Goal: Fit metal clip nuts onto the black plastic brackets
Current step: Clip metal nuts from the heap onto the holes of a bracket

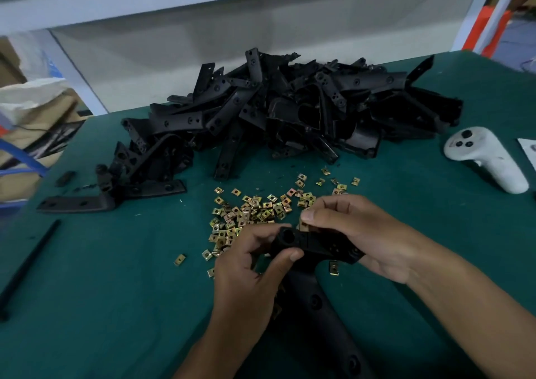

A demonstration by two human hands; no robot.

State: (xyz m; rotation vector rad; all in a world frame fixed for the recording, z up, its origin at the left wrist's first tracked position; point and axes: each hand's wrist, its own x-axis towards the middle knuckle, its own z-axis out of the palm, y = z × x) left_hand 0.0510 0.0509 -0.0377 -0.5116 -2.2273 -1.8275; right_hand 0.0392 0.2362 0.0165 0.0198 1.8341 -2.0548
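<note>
Green-matted bench [101,277] from the head cam, big heap of black plastic brackets [290,111] at the back, loose clip nuts [249,210] scattered just in front of the hands. Left hand [249,271] grips the bracket [316,246] by its near end, long arm running back toward the person. Right hand [356,233] cups its far side and pinches a clip nut [303,226] right at the top edge, looks ready to slide on. White controller [487,158] sits off right.

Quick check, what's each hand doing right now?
Left hand: grips the black bracket at its end.
Right hand: supports the bracket and pinches a clip nut against it.
</note>
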